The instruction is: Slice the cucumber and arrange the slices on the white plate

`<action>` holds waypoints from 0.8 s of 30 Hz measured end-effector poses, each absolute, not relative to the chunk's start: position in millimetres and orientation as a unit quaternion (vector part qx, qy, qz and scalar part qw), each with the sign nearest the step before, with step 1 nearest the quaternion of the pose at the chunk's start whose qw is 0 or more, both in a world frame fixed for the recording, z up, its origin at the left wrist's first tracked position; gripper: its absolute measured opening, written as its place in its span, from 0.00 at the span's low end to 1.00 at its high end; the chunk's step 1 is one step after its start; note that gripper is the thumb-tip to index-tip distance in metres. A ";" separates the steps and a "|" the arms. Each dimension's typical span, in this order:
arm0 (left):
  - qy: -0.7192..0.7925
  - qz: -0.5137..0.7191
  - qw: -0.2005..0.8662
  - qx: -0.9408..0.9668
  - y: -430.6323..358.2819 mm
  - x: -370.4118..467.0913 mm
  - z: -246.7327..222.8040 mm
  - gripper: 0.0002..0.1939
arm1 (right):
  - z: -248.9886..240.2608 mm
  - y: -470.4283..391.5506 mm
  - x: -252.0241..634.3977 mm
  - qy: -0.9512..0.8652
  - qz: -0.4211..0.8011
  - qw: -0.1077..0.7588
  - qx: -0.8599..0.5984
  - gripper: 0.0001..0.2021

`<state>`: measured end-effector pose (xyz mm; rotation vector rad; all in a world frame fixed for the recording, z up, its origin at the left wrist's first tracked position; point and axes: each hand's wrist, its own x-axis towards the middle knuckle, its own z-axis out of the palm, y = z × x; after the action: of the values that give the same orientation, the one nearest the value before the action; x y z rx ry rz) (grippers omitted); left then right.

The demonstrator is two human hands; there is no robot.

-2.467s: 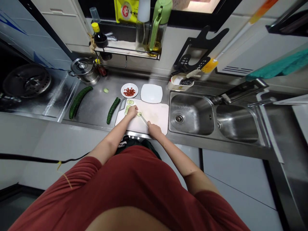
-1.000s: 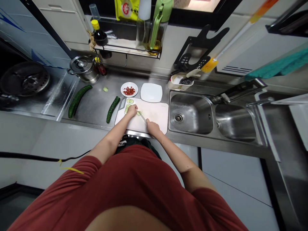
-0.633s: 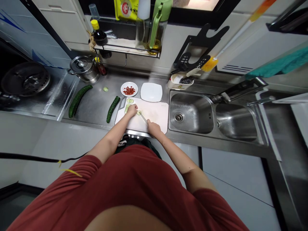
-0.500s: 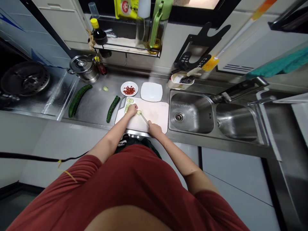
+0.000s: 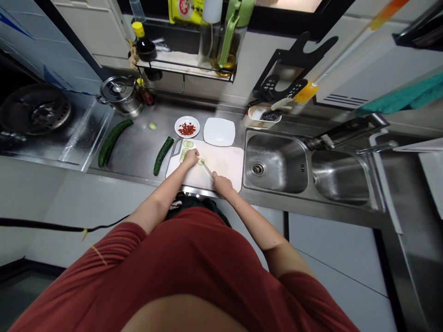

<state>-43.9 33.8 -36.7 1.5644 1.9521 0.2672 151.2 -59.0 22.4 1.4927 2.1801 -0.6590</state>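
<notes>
My right hand [image 5: 222, 184] is closed round the handle of a knife [image 5: 208, 170], whose blade points up and left over the white cutting board [image 5: 224, 168]. A pale green cucumber slice [image 5: 201, 162] lies at the blade's tip. Just left of it, my left hand [image 5: 191, 158] is over the board with its fingers curled; what they hold, if anything, is hidden. Several cucumber slices [image 5: 188, 144] lie along the board's left side. A cut length of cucumber [image 5: 163, 156] rests on the steel counter left of the board.
Behind the board are a plate of chopped red pieces [image 5: 187, 127] and a white square plate [image 5: 219, 132]. A whole cucumber [image 5: 113, 143] and a lidded pot [image 5: 122, 96] stand left. The double sink [image 5: 276, 161] is right, a bottle shelf [image 5: 183, 69] behind.
The view has shifted slightly. My hands, the knife and the slice at its tip keep almost the same places on the board.
</notes>
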 end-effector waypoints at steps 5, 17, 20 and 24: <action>0.738 0.101 0.308 0.592 34.1 -44.4 -38.5 0.10 | 24.6 -54.7 146.1 0.787 -0.231 0.207 0.533 0.20; 0.741 0.101 0.309 0.587 34.0 -43.1 -36.8 0.10 | 29.4 -48.1 143.5 0.804 -0.184 0.213 0.524 0.17; 0.742 0.104 0.306 0.587 34.0 -42.9 -36.8 0.11 | 31.3 -45.4 144.7 0.812 -0.167 0.210 0.518 0.17; 0.746 0.100 0.304 0.584 34.4 -42.7 -37.8 0.10 | 33.5 -41.8 146.6 0.824 -0.150 0.208 0.505 0.17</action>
<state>-42.7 34.4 -37.8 1.5482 1.9760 0.2662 146.6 -41.8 33.5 1.4062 2.2945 -0.4164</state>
